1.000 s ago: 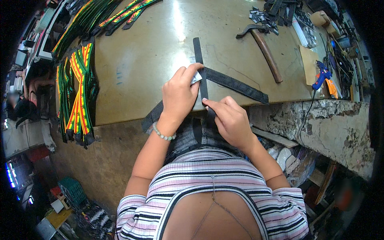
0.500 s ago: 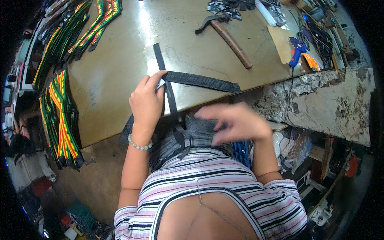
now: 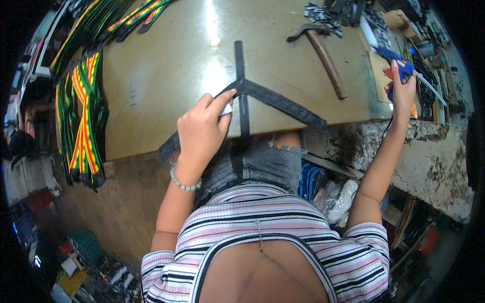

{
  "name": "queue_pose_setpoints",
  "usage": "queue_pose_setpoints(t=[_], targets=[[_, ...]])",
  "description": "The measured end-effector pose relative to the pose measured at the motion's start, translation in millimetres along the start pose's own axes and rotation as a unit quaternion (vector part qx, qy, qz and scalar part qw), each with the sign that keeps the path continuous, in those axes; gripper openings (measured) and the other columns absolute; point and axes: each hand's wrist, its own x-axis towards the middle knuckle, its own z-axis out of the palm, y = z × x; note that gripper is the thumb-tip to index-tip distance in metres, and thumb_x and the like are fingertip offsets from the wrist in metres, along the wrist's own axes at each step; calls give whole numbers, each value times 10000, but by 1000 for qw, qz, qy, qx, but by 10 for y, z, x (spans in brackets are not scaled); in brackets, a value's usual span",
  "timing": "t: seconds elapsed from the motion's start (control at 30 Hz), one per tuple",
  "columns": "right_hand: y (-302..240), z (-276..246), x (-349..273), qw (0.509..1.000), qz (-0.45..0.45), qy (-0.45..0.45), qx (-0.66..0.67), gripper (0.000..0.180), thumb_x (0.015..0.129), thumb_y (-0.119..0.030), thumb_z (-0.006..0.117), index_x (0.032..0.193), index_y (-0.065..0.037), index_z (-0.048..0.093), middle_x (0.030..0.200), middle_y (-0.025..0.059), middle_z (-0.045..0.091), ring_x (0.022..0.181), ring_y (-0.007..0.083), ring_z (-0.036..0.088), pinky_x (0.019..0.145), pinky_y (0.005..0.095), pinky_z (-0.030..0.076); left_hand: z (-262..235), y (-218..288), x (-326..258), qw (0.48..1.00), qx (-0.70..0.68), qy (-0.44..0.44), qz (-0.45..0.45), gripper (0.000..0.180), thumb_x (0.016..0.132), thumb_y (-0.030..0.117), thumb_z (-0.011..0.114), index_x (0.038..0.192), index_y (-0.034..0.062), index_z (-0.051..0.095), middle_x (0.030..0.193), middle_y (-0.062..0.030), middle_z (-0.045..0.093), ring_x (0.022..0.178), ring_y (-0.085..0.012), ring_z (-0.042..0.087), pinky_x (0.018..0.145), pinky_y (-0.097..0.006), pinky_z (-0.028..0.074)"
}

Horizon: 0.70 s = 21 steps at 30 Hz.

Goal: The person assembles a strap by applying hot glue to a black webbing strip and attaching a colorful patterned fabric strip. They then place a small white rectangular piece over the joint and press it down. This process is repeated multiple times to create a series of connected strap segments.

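Note:
My left hand (image 3: 203, 130) pinches a black webbing strap near the table's front edge. The wide strap (image 3: 285, 105) bends at a peak, one end slanting right and the other passing under my hand to the lower left. A narrow black strap (image 3: 239, 61) crosses at that peak and runs over the edge toward my lap. Below my left fingertips a small white piece (image 3: 226, 109) shows. Out at the right, my right hand (image 3: 402, 93) is wrapped round a blue glue gun (image 3: 405, 70), raised off the table. A pale glue stick (image 3: 429, 87) sticks out of its back.
A hammer (image 3: 327, 63) with a wooden handle lies right of centre. Behind it is a pile of small black and silver pieces (image 3: 321, 20). Bundled green, yellow and red straps (image 3: 83, 121) lie at the left. A worn, stained ledge (image 3: 422, 151) adjoins the table's right.
My right hand has swung from above my lap out to the right and taken hold of the glue gun. My left hand stays on the strap, whose right end now slants down more steeply.

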Motion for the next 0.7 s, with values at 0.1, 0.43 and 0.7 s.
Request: queue_pose_setpoints(t=[0.1, 0.43, 0.7], targets=[[-876, 549, -655, 972, 12, -189, 137, 388, 928, -341, 700, 1167, -64, 573, 867, 51, 689, 680, 98, 628, 520, 234, 491, 45, -21, 1, 1000, -15, 13, 3, 406, 758, 118, 709, 1139, 259, 716, 753, -50, 574, 645, -246, 622, 575, -366, 511], [-1230, 1266, -783, 917, -180, -356, -15, 473, 915, -313, 711, 1228, -19, 512, 994, 122, 672, 817, 181, 650, 770, 307, 512, 94, -69, -7, 999, -30, 30, 4, 399, 751, 141, 712, 1133, 257, 715, 728, -38, 571, 645, -237, 623, 568, -363, 507], [-1269, 1206, -923, 911, -205, -356, -20, 563, 900, -359, 714, 1261, 6, 483, 878, 197, 703, 756, 346, 703, 688, 395, 535, 105, -73, -12, 999, -10, 29, 10, 409, 749, 142, 715, 1141, 262, 711, 705, -43, 546, 640, -239, 618, 565, -369, 503]])
